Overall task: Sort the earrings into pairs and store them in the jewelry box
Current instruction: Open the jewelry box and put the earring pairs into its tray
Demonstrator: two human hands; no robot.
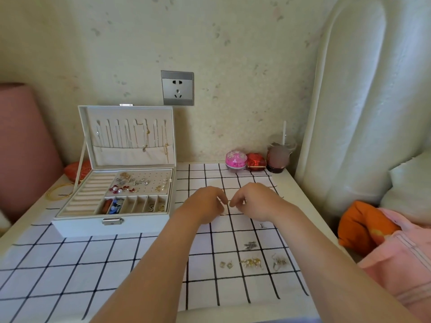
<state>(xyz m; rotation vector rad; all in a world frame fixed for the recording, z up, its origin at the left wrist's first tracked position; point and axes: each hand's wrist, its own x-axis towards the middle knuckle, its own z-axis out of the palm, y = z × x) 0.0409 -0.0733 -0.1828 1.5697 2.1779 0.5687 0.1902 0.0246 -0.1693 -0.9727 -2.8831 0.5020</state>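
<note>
Your left hand (205, 203) and right hand (254, 201) meet above the middle of the counter (288, 183), fingers curled down and the fingertips of the two almost touching. Anything pinched between them is too small to make out, so I cannot tell whether either hand grasps an earring or is merely clenched. A tiny gold piece (225, 214) lies on the checked cloth (70, 271) just beneath your left hand. The jewelry box (112, 227) stands toward the far left corner, with its lid (127, 136) upright against the wall and chains hanging inside it. Several earrings sit on its perforated panel (142, 183), and more lie in the divided compartments along its front. Loose earrings remain on the cloth toward the near right edge: a small silver piece (262, 225), a silver cluster (250, 245), a small pair (226, 265), a gold pair (251, 262) and a hooked silver pair (279, 262). A pink tin (236, 160), a red container (255, 162) and a cup with a straw (278, 157) line the far edge. A gold bangle (58, 192) lies by the left edge.
</note>
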